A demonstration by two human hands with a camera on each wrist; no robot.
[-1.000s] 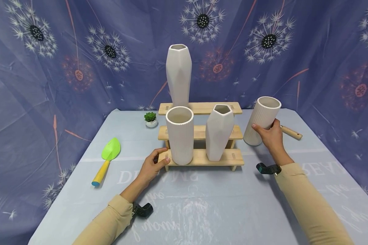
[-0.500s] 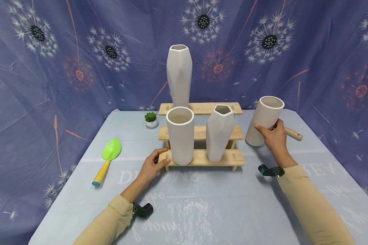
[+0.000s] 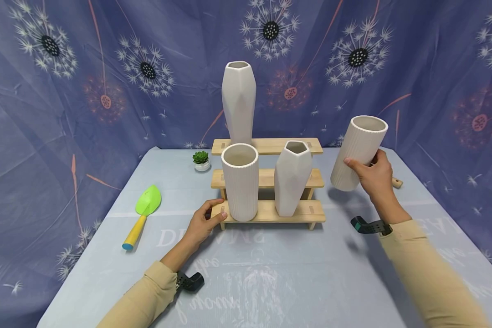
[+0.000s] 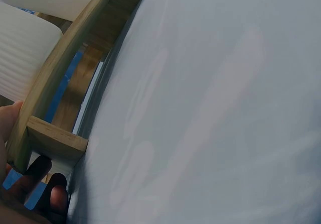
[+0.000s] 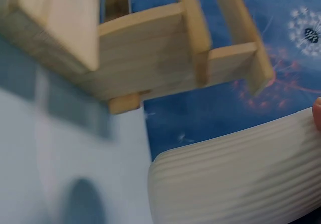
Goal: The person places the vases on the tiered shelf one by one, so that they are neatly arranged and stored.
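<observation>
My right hand (image 3: 375,175) grips a white ribbed cylindrical vase (image 3: 358,152), which is tilted and held off the table at the right of a wooden rack. In the right wrist view the ribbed vase (image 5: 235,176) lies below the end of the rack (image 5: 145,53). My left hand (image 3: 202,223) holds the left end of the three-tier wooden rack (image 3: 266,212), thumb on the lowest shelf. The left wrist view shows fingers (image 4: 37,171) under that shelf end. On the lowest shelf stand another ribbed vase (image 3: 240,187) and a faceted vase (image 3: 293,180). A taller faceted vase (image 3: 239,100) stands on the top shelf.
A green and yellow toy shovel (image 3: 143,216) lies at the left of the table. A small potted succulent (image 3: 201,160) stands behind the rack's left side. Behind the right hand, a wooden handle (image 3: 397,182) is partly hidden. A blue floral curtain (image 3: 180,114) hangs behind.
My right hand has lifted the ribbed vase off the table and moved it slightly to the right, covering more of the wooden handle. My left hand stays on the rack.
</observation>
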